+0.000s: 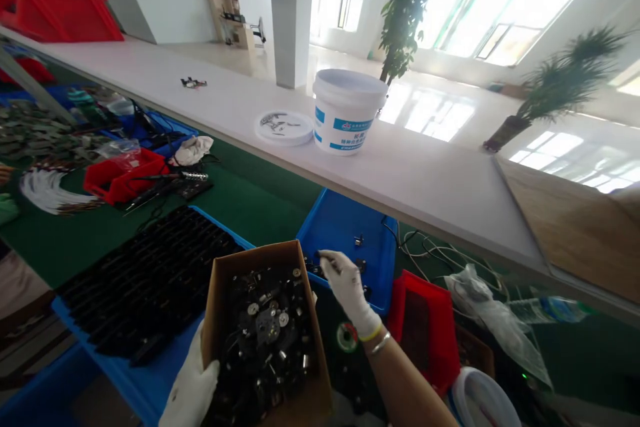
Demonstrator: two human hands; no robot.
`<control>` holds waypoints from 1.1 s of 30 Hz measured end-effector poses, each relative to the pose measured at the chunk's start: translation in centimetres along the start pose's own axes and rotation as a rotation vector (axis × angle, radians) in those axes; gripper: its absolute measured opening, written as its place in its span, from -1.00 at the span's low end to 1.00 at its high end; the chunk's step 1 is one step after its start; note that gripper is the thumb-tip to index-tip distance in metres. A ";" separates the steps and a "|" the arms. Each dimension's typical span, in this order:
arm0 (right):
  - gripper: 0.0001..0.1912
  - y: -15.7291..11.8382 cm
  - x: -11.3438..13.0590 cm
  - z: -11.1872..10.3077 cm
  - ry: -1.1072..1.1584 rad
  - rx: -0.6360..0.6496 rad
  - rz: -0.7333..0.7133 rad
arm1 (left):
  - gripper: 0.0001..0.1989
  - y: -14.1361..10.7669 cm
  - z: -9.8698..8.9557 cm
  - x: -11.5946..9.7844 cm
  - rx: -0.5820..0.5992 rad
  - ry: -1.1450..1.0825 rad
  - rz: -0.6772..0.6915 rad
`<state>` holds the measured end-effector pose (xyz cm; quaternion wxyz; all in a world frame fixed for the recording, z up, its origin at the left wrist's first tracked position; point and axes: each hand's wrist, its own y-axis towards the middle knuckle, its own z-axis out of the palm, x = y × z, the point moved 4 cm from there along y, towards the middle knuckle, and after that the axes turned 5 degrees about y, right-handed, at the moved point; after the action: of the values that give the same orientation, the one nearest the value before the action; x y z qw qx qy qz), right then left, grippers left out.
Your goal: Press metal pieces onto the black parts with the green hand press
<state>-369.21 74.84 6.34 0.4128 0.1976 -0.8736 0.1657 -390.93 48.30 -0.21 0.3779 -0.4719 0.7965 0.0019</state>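
My left hand in a white glove grips the side of an open cardboard box. The box is heaped with small dark metal parts, some with round silver pieces. My right hand, also gloved, reaches past the box over a blue plastic tray. Its fingertips are pinched at a small dark part near the tray's edge. A few similar parts lie scattered in the tray. The box hides the lower part of the tray.
A black slotted rack lies on a blue tray to the left. A red bin stands to the right on the green mat. Above runs a white shelf holding a white bucket and a round lid.
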 end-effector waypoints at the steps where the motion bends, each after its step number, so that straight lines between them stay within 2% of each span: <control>1: -0.51 1.4 -2.6 -0.5 -0.044 -0.010 0.104 | -0.22 -0.1 -0.1 -0.2 0.030 -0.029 -0.021; 4: -0.04 5.0 -8.6 -0.3 -0.144 0.109 0.272 | -0.19 -0.1 0.1 -0.7 0.113 -0.116 -0.062; 6: 0.16 6.5 -10.7 1.0 -0.176 0.244 0.304 | -0.18 0.0 0.2 -0.8 0.128 -0.118 -0.072; 7: 0.19 7.1 -11.3 1.7 -0.186 0.305 0.307 | -0.17 0.0 0.2 -0.8 0.124 -0.107 -0.080; 9: 0.14 7.9 -12.0 3.3 -0.205 0.398 0.316 | -0.16 -0.1 0.1 -0.7 0.095 -0.086 -0.101; 12: 0.04 8.7 -12.4 5.2 -0.251 0.468 0.354 | -0.16 -0.5 0.0 -0.8 0.082 -0.065 -0.117; 17: -0.03 9.8 -11.7 6.9 -0.349 0.455 0.402 | -0.21 -0.9 -0.1 -1.3 0.114 -0.067 -0.123; 23: -0.33 9.6 -11.3 6.9 -0.401 0.432 0.400 | -0.18 -0.5 0.0 -1.4 0.115 -0.114 -0.105; 25: -0.35 9.3 -11.6 6.8 -0.402 0.431 0.393 | -0.21 -0.7 -0.1 -1.8 0.095 -0.126 -0.086; 29: -0.40 8.8 -12.1 6.3 -0.383 0.434 0.321 | -0.25 -1.4 -0.5 -2.6 0.084 -0.116 -0.138; 33: -0.45 8.5 -12.8 5.4 -0.312 0.409 0.266 | -0.22 -1.2 -0.2 -1.8 0.090 -0.100 -0.145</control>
<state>-369.45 82.40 -8.06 0.1997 0.1836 -0.8932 0.3585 -389.69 48.95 1.49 0.4374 -0.5103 0.7395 -0.0379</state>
